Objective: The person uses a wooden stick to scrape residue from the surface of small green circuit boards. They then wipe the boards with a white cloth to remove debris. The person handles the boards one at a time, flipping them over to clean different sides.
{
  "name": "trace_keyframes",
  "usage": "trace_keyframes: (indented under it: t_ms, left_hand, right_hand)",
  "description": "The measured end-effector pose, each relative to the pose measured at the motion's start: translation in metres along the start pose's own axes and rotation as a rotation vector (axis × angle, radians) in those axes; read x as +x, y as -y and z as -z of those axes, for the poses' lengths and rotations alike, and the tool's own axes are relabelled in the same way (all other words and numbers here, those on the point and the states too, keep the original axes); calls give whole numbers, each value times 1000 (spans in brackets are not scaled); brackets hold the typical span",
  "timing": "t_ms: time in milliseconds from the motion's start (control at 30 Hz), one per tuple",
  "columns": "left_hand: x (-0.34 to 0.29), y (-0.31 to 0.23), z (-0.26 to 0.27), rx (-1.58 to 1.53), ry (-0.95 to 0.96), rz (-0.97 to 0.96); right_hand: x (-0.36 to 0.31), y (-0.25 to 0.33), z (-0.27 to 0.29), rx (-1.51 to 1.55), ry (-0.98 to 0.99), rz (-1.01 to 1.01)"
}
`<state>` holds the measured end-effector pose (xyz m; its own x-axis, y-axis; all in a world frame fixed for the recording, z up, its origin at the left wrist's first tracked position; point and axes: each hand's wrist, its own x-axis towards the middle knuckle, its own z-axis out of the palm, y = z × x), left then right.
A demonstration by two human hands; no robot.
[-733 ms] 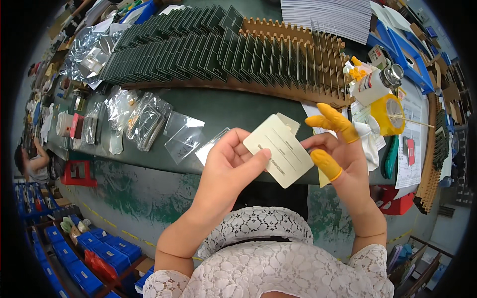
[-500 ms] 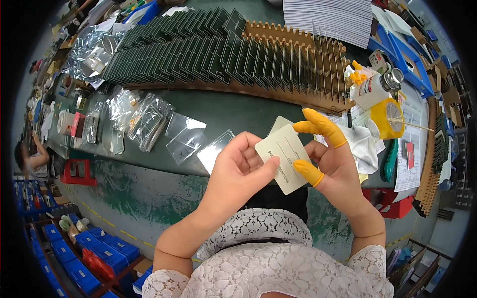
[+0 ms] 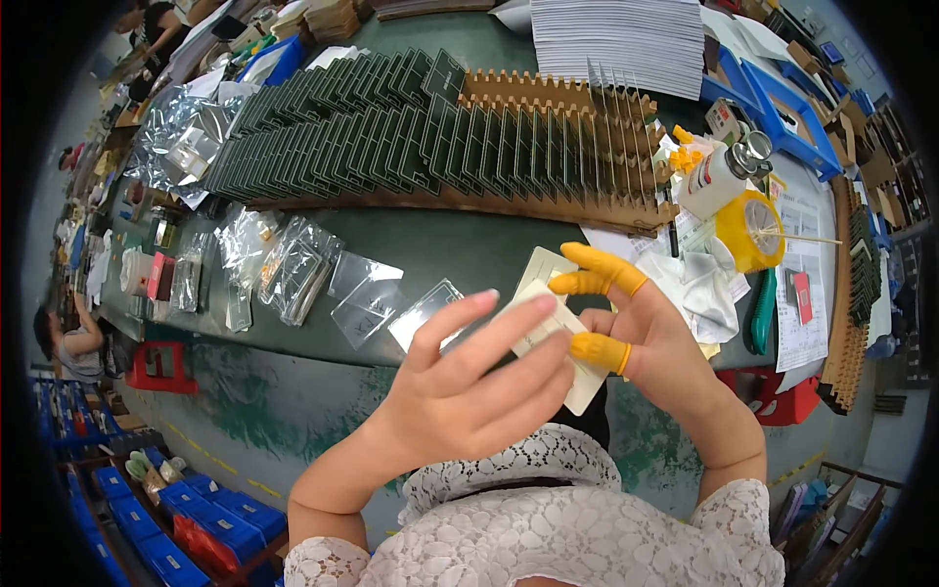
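Observation:
A cream rectangular card with dark print is tilted over the table's front edge. My right hand grips its right side between thumb and fingers, which wear yellow finger cots. My left hand reaches across the card from the left, fingers stretched out and apart, the fingertips over its face and hiding most of it. Whether they touch it, I cannot tell. Behind it shows another cream card; whether that one is held or lying down is unclear. A clear-film-covered plate lies left of the hands.
A long slotted brown rack with many dark green plates spans the table. Bagged plates and shiny film lie at left. On the right are a white bottle, yellow tape roll, white cloth and green-handled tool.
My left thumb has come off the card, and the left hand has turned over with its fingers stretched across the card's face. My right hand still holds the card. The whole view has shifted slightly.

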<state>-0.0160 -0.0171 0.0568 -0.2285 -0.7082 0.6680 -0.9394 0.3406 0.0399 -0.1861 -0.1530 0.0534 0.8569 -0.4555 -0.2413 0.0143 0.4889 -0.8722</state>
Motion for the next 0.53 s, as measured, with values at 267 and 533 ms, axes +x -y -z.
trace_keyframes:
  t_ms: [267,533]
  left_hand:
    - [13,32,12,-723,37,799]
    - [28,64,9,-1409,3,1191]
  right_hand:
    - [-19,3,41,-329,-314,316]
    - [-26,-24,78,-433,-484,542]
